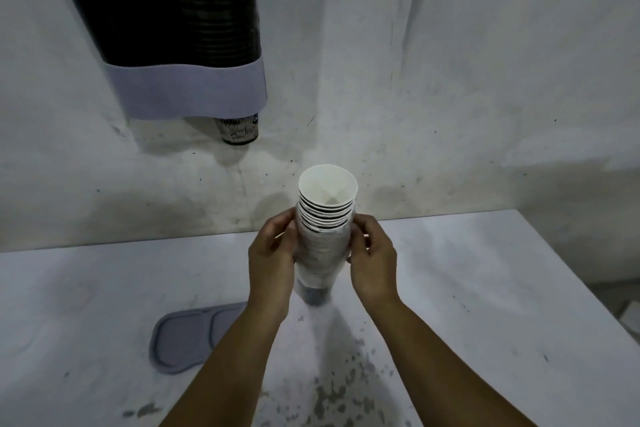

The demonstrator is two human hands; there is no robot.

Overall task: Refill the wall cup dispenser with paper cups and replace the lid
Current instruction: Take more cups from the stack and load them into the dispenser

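A stack of white paper cups (325, 218), partly inside a clear plastic sleeve, stands upright above the table with its open mouth up. My left hand (272, 253) grips the stack's left side and my right hand (372, 253) grips its right side. The wall cup dispenser (173, 28), a dark tube with a pale bottom band, hangs at the upper left, and one printed cup (239, 130) pokes out of its bottom. The grey lid (188, 336) lies flat on the table, left of my left forearm.
The white table (485, 288) has a stained, speckled top and meets a scuffed white wall (450, 80) at the back. Its right edge drops off at the far right.
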